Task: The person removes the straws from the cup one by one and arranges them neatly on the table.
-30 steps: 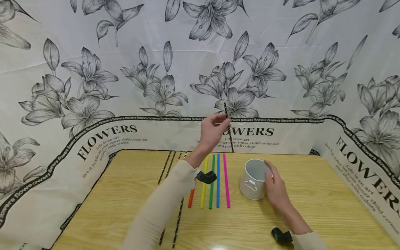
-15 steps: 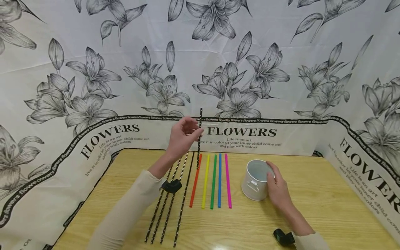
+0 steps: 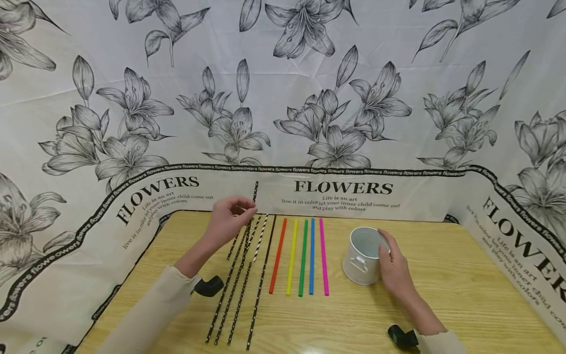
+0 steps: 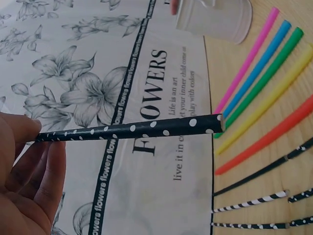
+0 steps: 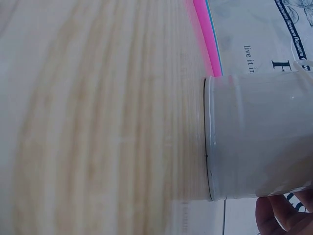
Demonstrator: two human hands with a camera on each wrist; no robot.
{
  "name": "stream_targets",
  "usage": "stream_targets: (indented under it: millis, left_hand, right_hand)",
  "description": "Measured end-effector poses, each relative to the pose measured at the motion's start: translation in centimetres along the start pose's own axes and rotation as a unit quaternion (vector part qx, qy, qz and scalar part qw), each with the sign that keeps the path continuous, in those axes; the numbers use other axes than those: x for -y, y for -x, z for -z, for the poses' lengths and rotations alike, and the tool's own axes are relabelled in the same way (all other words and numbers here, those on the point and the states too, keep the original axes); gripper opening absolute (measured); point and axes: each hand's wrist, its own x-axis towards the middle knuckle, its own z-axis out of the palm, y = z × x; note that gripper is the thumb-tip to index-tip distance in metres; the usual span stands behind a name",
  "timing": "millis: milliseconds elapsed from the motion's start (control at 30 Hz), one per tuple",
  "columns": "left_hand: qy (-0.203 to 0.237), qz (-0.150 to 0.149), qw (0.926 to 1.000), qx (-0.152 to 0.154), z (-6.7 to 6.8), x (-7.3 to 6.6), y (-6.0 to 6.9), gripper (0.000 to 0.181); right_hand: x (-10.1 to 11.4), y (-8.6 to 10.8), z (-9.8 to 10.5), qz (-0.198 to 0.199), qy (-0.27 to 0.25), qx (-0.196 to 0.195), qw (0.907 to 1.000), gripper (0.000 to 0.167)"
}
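My left hand (image 3: 226,223) pinches a black straw with white dots between thumb and fingers. In the left wrist view this straw (image 4: 146,130) sticks out from the fingertips over the table's far side. Below the hand lie several black dotted straws (image 3: 259,295), roughly parallel on the left of the table, with a black-and-white striped straw (image 3: 261,238) among them. A small white bucket (image 3: 359,270) stands upright on the right, its handle hanging at the front. My right hand (image 3: 395,268) holds it by its right side, with fingers against its wall (image 5: 259,142).
Right of the black straws lie single straws in a row: red (image 3: 277,258), yellow (image 3: 292,258), green (image 3: 303,258), blue (image 3: 312,258) and pink (image 3: 324,258). A white flower-printed cloth (image 3: 247,187) stands behind the wooden table (image 3: 477,295) and at its sides.
My left hand has moved left and then down with the dotted straw, away from the bucket side to above the black straws. The right hand and the bucket have stayed in place.
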Motion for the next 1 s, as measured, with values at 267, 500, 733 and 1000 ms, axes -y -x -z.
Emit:
stream_targets:
  millis: [267,500,733,1000]
  left_hand:
    - [-0.036,0.074,0.9965,0.018,1.3,4.3,3.1,0.01]
    - [-0.043,0.102,0.9934,0.03,2.0,8.4,6.3,0.006]
    - [-0.048,0.151,0.9862,0.049,2.6,10.1,9.4,0.009]
    - [-0.039,0.221,0.9723,0.065,3.0,11.4,12.3,0.013]
  right_hand:
    - [-0.2,0.1,0.1,0.001,0.003,-0.001,1.0,0.048]
    - [-0.1,0.1,0.1,-0.001,-0.002,0.004,1.0,0.048]
    - [0.0,0.1,0.0,-0.001,-0.003,0.005,1.0,0.049]
    - [-0.3,0.2,-0.2,-0.009,0.002,0.004,1.0,0.05]
